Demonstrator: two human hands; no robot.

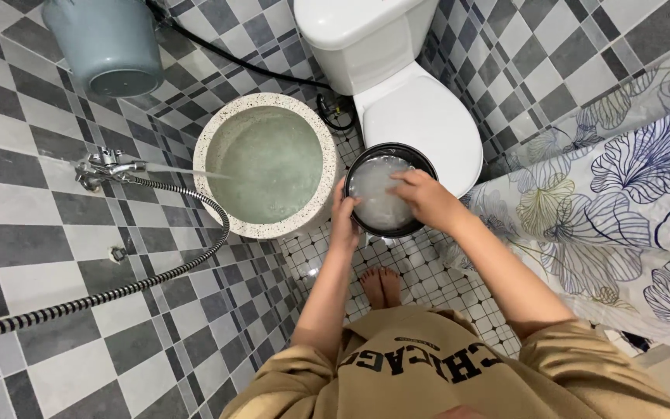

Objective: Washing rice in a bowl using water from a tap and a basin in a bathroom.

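A round black pot (390, 189) full of cloudy, whitish water is held in the air above the small-tiled floor (428, 271), just in front of the closed white toilet (420, 116) and beside a speckled stone basin (267, 164) of greenish water. The left hand (343, 213) grips the pot's near-left rim, fingers curled together around the edge. The right hand (424, 198) reaches over the right rim — its fingers bent and close together, their tips dipped in the milky water. On the left, a wall tap (106, 167) sends a thin stream of water toward the basin, and a striped metal hose (118, 291) loops down from it. A pale blue bucket (106, 43) hangs higher up — a leaf-patterned curtain (622, 194) fills the right side.
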